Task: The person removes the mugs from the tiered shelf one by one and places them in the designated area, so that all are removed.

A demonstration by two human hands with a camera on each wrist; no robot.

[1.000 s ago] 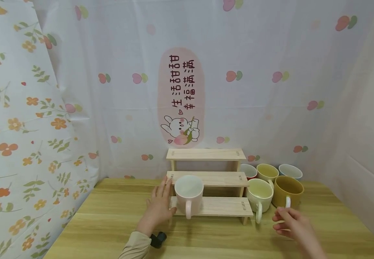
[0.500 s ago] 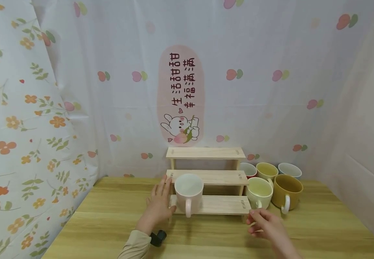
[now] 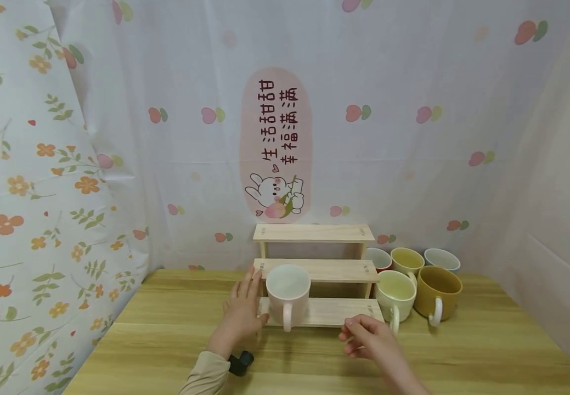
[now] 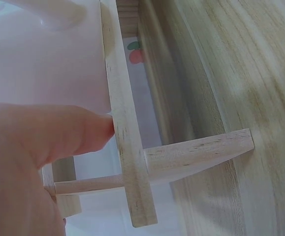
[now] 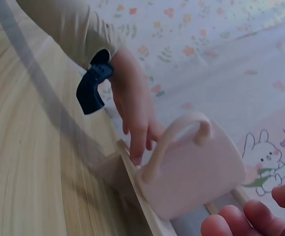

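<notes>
A pale pink mug (image 3: 288, 296) stands upright on the left of the bottom step of a three-step wooden rack (image 3: 331, 312), handle towards me. My left hand (image 3: 240, 312) rests at the rack's left end, fingers stretched towards the middle step. In the left wrist view, its thumb (image 4: 78, 132) touches the bottom step's board (image 4: 125, 132) beside the mug. My right hand (image 3: 368, 337) hovers in front of the rack's right part, fingers loosely bent and holding nothing. Its fingertips (image 5: 258, 214) show at the lower right of the right wrist view, near the mug.
Right of the rack stand several mugs: a cream one (image 3: 395, 293), a mustard one (image 3: 438, 291), a yellow one (image 3: 407, 260), a light blue one (image 3: 442, 259) and a partly hidden red one (image 3: 378, 259). A patterned cloth (image 3: 191, 137) hangs behind the wooden table (image 3: 166, 345).
My right hand has moved left, from in front of the mustard mug, past the cream mug, to the front of the rack. The left hand and the pink mug have stayed put.
</notes>
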